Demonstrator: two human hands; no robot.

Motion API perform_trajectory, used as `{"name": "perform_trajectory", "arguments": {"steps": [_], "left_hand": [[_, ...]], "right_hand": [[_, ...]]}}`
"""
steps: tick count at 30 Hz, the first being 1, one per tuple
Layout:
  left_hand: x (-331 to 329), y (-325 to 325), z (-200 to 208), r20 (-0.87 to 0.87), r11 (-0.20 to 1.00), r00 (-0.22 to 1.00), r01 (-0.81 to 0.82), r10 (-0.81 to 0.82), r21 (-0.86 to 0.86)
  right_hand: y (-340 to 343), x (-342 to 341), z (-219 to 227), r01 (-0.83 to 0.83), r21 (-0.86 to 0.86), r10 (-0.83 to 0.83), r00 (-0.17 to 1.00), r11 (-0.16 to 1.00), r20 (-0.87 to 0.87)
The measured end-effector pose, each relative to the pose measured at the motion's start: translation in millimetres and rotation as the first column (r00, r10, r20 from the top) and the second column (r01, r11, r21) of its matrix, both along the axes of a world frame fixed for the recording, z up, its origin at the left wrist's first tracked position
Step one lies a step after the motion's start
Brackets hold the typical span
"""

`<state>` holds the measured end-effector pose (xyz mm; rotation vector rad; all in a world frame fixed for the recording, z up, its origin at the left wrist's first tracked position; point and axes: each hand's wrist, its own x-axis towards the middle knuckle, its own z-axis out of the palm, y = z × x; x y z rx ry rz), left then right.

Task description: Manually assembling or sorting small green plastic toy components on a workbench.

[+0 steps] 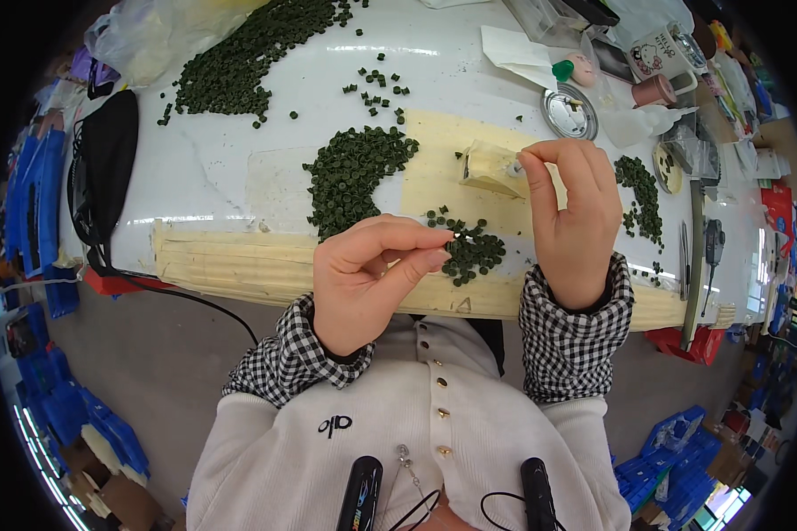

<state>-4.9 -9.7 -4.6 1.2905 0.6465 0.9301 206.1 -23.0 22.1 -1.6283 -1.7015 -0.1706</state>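
Note:
My left hand [372, 270] is raised over the table's front edge, thumb and forefinger pinched on something tiny at its fingertips, next to a small heap of dark green pellets [471, 250]. My right hand [577, 217] pinches a small pale part at the end of a cream-coloured block [489, 168] that rests on a yellowish mat [434, 159]. A bigger pile of green pellets [350, 173] lies left of the mat, and another large pile [239, 62] spreads toward the far left of the white table [212, 168].
A black pouch with a cable [106, 168] lies at the table's left end. A round metal tin [569, 111], a mug [660, 49], plastic bags and small tools crowd the far right. More pellets [642, 199] lie right of my right hand. Blue crates [62, 389] stand on the floor.

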Motion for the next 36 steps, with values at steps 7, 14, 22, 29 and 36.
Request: {"name": "perform_trajectory", "arguments": {"steps": [7,14,22,29,36], "left_hand": [[-1,-1,-2,0.062,0.999,0.998,-0.029,0.031,-0.029],[0,-1,0,0.068,0.999,0.997,-0.035,0.037,-0.034],[-4,3,1,-0.028,0.997,1.0,-0.002,0.004,0.079],[-5,5,3,-0.097,0.995,0.995,0.004,0.006,0.097],[-4,9,-3,-0.485,0.815,0.85,0.126,0.205,0.566]], "right_hand": [[-24,-14,11,-0.018,-0.033,0.015,0.994,0.999,-0.107],[-57,-42,-3,-0.342,-0.098,0.259,0.843,0.935,-0.471],[-59,-48,-8,-0.376,-0.092,0.274,0.802,0.922,-0.531],[-60,-46,-10,-0.367,-0.112,0.257,0.81,0.924,-0.527],[-63,-23,-11,-0.065,-0.097,-0.006,0.806,0.993,-0.592]]}}
